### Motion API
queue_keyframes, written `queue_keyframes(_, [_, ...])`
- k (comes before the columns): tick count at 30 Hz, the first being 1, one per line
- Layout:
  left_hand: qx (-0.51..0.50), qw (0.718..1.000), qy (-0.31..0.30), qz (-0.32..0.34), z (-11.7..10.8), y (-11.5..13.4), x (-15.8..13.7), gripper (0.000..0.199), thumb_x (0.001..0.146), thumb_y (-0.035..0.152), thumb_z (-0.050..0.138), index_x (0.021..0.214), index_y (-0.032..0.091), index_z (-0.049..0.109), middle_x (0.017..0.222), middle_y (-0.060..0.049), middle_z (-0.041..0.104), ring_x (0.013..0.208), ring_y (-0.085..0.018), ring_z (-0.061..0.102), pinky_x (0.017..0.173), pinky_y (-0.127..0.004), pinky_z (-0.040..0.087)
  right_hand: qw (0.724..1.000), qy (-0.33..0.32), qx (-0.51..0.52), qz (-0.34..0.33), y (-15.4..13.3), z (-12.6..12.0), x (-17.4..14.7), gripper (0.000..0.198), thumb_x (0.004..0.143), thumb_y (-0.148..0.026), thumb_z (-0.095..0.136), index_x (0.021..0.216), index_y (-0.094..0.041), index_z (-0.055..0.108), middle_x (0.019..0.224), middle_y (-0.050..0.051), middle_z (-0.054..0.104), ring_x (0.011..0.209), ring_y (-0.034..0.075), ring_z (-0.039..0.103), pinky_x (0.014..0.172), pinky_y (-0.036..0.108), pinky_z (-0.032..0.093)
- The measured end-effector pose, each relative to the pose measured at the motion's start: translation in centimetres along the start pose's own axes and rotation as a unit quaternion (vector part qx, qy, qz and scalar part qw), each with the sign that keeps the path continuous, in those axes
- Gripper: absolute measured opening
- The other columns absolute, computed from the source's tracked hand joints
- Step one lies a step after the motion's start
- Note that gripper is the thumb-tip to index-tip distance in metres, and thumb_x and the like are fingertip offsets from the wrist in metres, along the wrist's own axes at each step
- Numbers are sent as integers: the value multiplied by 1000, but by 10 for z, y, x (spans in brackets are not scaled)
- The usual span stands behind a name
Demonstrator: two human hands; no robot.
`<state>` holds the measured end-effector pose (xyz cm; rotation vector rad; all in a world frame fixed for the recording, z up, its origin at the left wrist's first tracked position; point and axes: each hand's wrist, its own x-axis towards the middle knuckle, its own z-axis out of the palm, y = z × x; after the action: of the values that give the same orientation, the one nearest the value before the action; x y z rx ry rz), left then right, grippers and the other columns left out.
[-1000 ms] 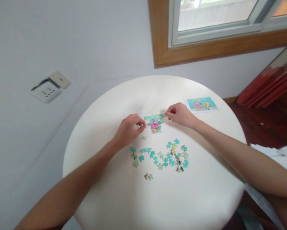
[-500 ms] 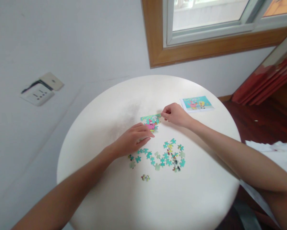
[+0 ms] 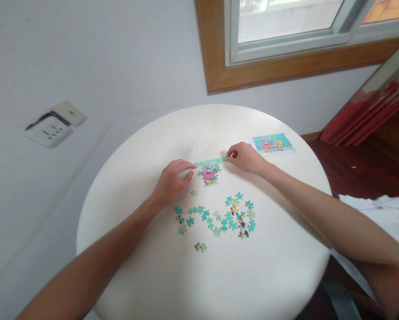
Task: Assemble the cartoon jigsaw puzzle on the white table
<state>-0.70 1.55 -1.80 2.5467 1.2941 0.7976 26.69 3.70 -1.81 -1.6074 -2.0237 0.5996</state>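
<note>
A partly joined jigsaw puzzle (image 3: 209, 173) with a pink cartoon figure lies on the round white table (image 3: 216, 284). At its upper left corner is my left hand (image 3: 174, 180), fingertips touching the edge, the thumb held apart from the fingers. My right hand (image 3: 246, 158) pinches a puzzle piece (image 3: 225, 159) at the right end of the top strip; the fingers partly cover it. Nearer to me are several loose puzzle pieces (image 3: 216, 222), teal, pale green and multicoloured. One pale piece (image 3: 194, 193) sits just below my left hand.
A printed picture sheet (image 3: 273, 143) with the same cartoon figures lies at the back right of the table. Beyond the table are a wall with a socket (image 3: 49, 131), a window frame (image 3: 216, 80) and a red curtain (image 3: 356, 115). White papers (image 3: 376, 222) are at the right.
My left hand has moved from over the lower left of the puzzle up and left to its upper left corner, uncovering the pink figure and a pale piece. My right hand has barely moved.
</note>
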Motion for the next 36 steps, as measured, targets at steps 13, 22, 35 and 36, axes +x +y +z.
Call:
queue_keyframes(13, [-16,1000,-17,2,1,1,0,20,89,21,52,99,19,70,104,-6,69,101,-21,62,97,-40,47,943,-266,-104,-173,-54,-32,-68,19,67,-3,63,58,-20,66,62,2,67,51,13,56,54,29,34])
queue_keyframes(22, [-10,1000,-14,-1,-1,4,1,21,89,20,51,97,18,70,102,-6,70,99,-21,63,96,-39,48,889,-299,-286,-197,-87,-24,-99,21,73,2,62,84,-13,73,82,17,74,71,27,71,59,33,43])
queue_keyframes(35, [-10,1000,-12,-1,-3,6,0,21,90,21,51,96,18,70,101,-6,70,98,-21,63,95,-38,48,867,-347,-295,-203,-88,-25,-93,17,81,-2,56,89,-9,70,91,16,74,82,26,71,64,31,46])
queue_keyframes(36, [-11,1000,-13,0,-3,6,0,20,90,20,51,96,18,70,101,-6,70,98,-21,63,95,-38,48,866,-349,-294,-205,-87,-26,-93,18,81,-2,56,89,-9,70,91,16,74,82,25,71,64,31,46])
